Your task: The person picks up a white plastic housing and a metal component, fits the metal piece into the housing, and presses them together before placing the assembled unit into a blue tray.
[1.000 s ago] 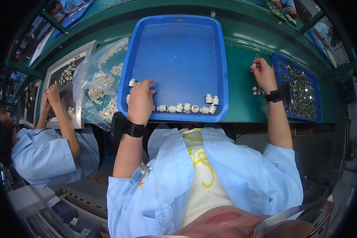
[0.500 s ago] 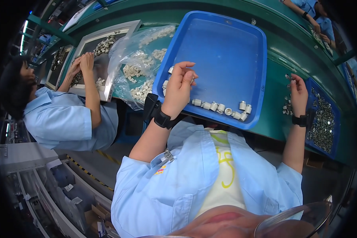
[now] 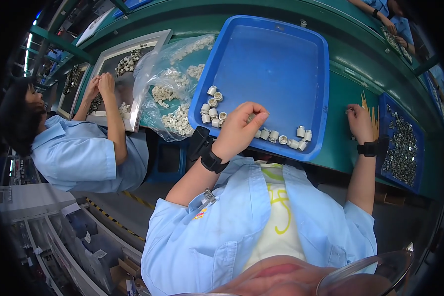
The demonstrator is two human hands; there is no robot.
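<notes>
My left hand [image 3: 240,129] is over the near edge of a blue tray [image 3: 323,98], thumb and fingers pinched together. Whatever it may hold is hidden by the fingers. Along the near and left sides of the tray stand and lie several small white cylindrical pieces [image 3: 274,136], some with a round opening showing. Farther right, my right hand [image 3: 360,123] is over the green table, fingers curled in; I cannot make out anything in them. It is nearest a second blue tray [image 3: 418,172] with a heap of small shiny metal parts [image 3: 402,150]. Tan streaks beside that hand are unclear.
Left of the tray lies a clear plastic bag [image 3: 150,81] with many small white parts [image 3: 178,121]. A co-worker in a light blue shirt [image 3: 79,153] handles parts over a white-framed tray [image 3: 134,116]. Another person's hands [image 3: 397,32] are at the far right.
My left hand has moved down and right toward the tray's near edge, uncovering white pieces at the left. My right hand has shifted slightly left and down, its fingers more curled.
</notes>
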